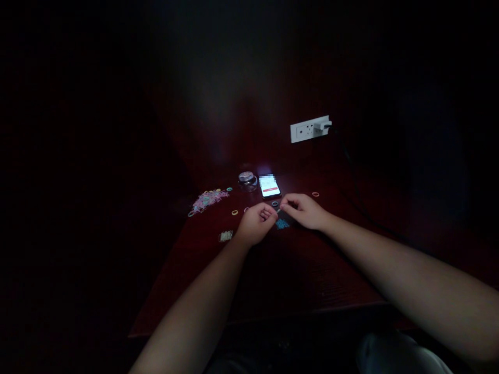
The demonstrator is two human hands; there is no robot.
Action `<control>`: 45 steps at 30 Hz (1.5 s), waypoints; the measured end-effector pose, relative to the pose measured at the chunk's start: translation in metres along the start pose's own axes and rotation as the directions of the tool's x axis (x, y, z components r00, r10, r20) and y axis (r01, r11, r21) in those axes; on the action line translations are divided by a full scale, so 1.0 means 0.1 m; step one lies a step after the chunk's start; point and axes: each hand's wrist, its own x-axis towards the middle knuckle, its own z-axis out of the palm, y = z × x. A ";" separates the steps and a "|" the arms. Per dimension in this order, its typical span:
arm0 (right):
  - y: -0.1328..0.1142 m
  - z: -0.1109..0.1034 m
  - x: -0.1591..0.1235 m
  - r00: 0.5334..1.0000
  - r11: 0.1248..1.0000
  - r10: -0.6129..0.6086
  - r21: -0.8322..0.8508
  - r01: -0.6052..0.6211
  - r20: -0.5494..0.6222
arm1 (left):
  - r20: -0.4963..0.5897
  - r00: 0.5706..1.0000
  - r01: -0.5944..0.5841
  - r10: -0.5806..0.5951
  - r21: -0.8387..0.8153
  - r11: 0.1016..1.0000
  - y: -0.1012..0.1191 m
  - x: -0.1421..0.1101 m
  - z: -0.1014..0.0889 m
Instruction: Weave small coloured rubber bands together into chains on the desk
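Observation:
My left hand (257, 223) is closed, its fingertips pinched just above the dark red table. My right hand (303, 210) faces it, thumb and forefinger pressed together. Between the two sets of fingertips shows a tiny pale piece (278, 211), too small to name. Right below the fingers lies a little heap of blue pieces (283, 224). A grey-blue ring-shaped band (275, 203) rests just behind them. Left of my left wrist is a small cluster of cream-coloured pieces (225, 236). A yellow band (234, 212) lies beyond that cluster, and another pale band is partly hidden by my left hand.
A lit phone (270, 187) and a clear jar with a lid (247, 179) stand behind my hands. To the left spreads a pile of multicoloured bands (208, 200). An orange band (315, 194) lies right. A wall socket (307, 130) holds a plug with a dark cable.

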 end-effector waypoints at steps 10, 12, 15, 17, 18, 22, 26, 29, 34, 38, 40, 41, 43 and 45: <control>-0.04 -0.01 -0.01 1.000 0.997 -0.014 0.072 0.013 0.006 | -0.030 0.999 -0.031 0.032 0.021 0.999 -0.02 0.00 -0.01; -0.05 0.00 -0.01 1.000 0.994 -0.015 0.111 0.012 0.025 | -0.024 0.999 -0.023 0.024 0.022 0.999 -0.02 0.01 -0.01; -0.06 0.01 -0.02 0.999 0.992 -0.010 0.123 0.005 0.038 | -0.018 0.999 -0.029 0.030 0.023 0.999 -0.03 0.01 -0.01; -0.06 0.01 -0.02 0.999 0.992 -0.005 0.123 0.001 0.032 | -0.015 0.999 -0.038 0.038 0.015 0.999 -0.04 0.00 -0.01; -0.06 0.02 -0.02 1.000 0.992 -0.003 0.126 -0.001 0.030 | -0.013 0.999 -0.039 0.039 0.010 0.999 -0.04 0.00 -0.01; -0.04 0.02 -0.01 1.000 0.992 -0.002 0.124 -0.001 0.022 | -0.020 0.999 -0.039 0.039 0.005 0.999 -0.04 0.01 -0.01; -0.05 0.01 -0.01 1.000 0.994 -0.002 0.109 0.000 0.023 | -0.022 0.999 -0.041 0.041 0.000 0.999 -0.04 0.01 -0.01; -0.06 0.01 -0.02 0.999 0.991 -0.003 0.132 -0.001 0.034 | -0.030 0.999 -0.030 0.030 0.000 1.000 -0.03 0.01 -0.01; -0.07 0.02 -0.03 0.998 0.981 -0.018 0.193 0.005 0.066 | -0.020 1.000 -0.003 0.003 -0.010 1.000 0.00 0.01 0.00; -0.06 0.03 -0.02 0.999 0.987 -0.033 0.156 0.027 0.037 | -0.016 1.000 0.003 -0.003 -0.017 1.000 0.01 0.01 0.00; -0.05 0.03 -0.02 0.999 0.990 -0.033 0.136 0.029 0.028 | -0.017 1.000 0.003 -0.003 -0.023 1.000 0.00 0.01 0.01; -0.05 0.03 -0.02 0.999 0.991 -0.035 0.129 0.031 0.027 | -0.018 1.000 0.003 -0.004 -0.026 1.000 0.00 0.01 0.01; -0.06 0.03 -0.02 0.999 0.992 -0.041 0.122 0.037 0.030 | -0.021 1.000 0.002 -0.003 -0.028 1.000 0.00 0.01 0.01; -0.06 0.02 -0.02 0.998 0.992 -0.039 0.121 0.034 0.039 | -0.026 1.000 -0.002 0.001 -0.024 1.000 0.00 0.01 0.01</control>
